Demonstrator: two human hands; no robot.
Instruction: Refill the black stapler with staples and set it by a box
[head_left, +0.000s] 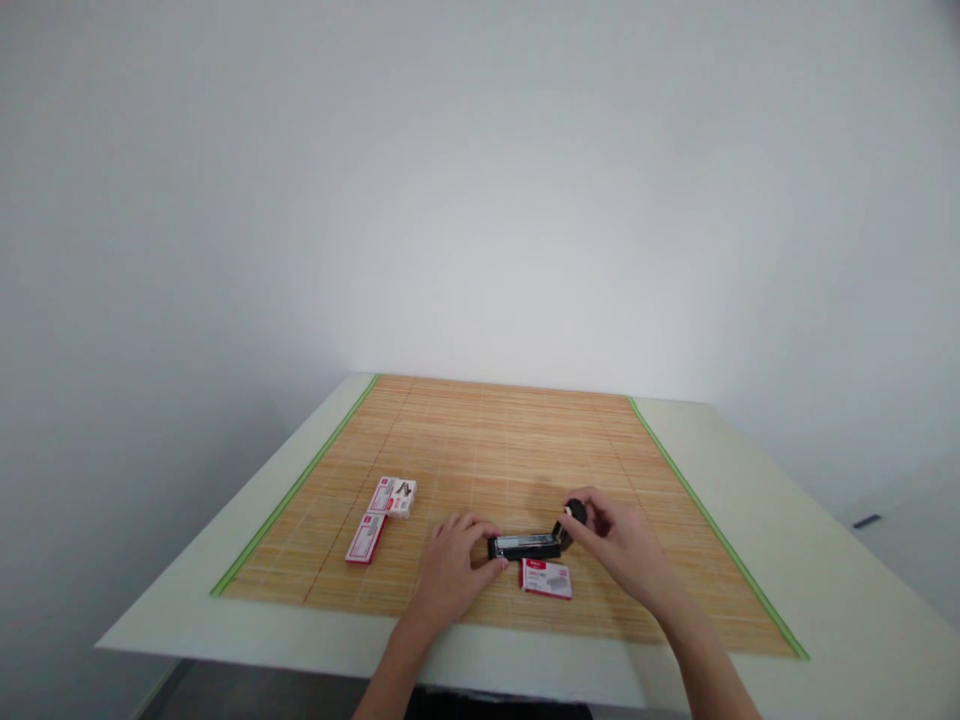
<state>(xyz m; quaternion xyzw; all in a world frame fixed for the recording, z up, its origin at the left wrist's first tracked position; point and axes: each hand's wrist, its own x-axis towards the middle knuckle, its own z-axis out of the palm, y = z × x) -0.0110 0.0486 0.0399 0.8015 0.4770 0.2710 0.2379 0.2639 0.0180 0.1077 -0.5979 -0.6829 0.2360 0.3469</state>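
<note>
A black stapler (525, 546) lies on the bamboo mat with its top arm swung up at the right, so the metal staple channel shows. My left hand (455, 562) grips the left end of its base between thumb and fingers. At the other end, my right hand (619, 540) pinches the raised black top. Just in front of the stapler, close to its base, is a small red and white staple box (546, 579). Whether any staples sit in the channel is too small to tell.
Several more red and white boxes lie to the left, among them one box (366, 538) nearer me and another with a stapler picture (403, 498). The bamboo mat (502, 430) has green edges and covers much of the white table (300, 632). A plain wall rises behind.
</note>
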